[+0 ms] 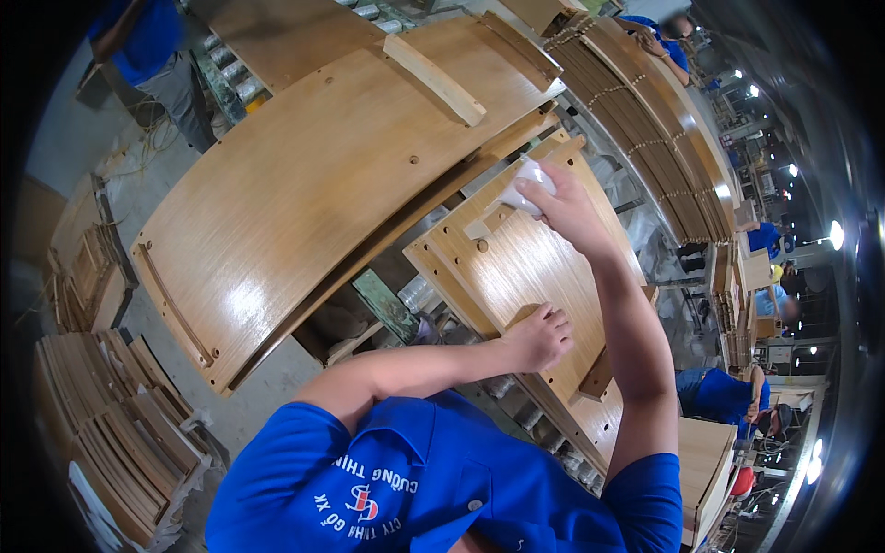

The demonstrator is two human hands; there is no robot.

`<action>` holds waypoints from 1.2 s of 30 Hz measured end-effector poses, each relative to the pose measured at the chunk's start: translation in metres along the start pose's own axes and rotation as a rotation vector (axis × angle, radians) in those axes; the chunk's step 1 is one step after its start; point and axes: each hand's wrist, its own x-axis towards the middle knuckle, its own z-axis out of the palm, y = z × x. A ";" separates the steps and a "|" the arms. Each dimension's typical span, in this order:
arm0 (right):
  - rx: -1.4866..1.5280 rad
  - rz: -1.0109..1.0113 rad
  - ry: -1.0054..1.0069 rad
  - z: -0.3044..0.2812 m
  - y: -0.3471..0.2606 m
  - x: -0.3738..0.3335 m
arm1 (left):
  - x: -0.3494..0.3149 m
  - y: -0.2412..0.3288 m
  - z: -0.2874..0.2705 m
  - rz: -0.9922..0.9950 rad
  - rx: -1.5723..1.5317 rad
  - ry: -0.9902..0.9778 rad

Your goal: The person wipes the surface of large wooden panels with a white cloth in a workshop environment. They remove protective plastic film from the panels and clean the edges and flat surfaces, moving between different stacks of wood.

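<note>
My right hand [564,207] is closed around a white bottle-like thing [527,184], its exact kind unclear. It is over the far end of a glossy wooden panel [516,267] with drilled holes. A small pale piece [477,229] lies on the panel near the white thing. Closer to me, my left hand [538,338] rests on the panel's left side with its fingers curled in, and nothing shows in it. A darker wooden strip [595,376] sits on the panel between my forearms.
A large curved wooden panel [304,194] stands to the left, with a loose wooden bar [433,78] on top. Stacked curved boards [645,120] line the far right, and more boards [120,433] are piled at the lower left. Other people in blue [152,41] work around.
</note>
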 end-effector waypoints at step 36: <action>-1.026 0.357 0.256 -0.115 0.063 0.163 | 0.000 -0.010 -0.005 0.033 -0.206 -0.114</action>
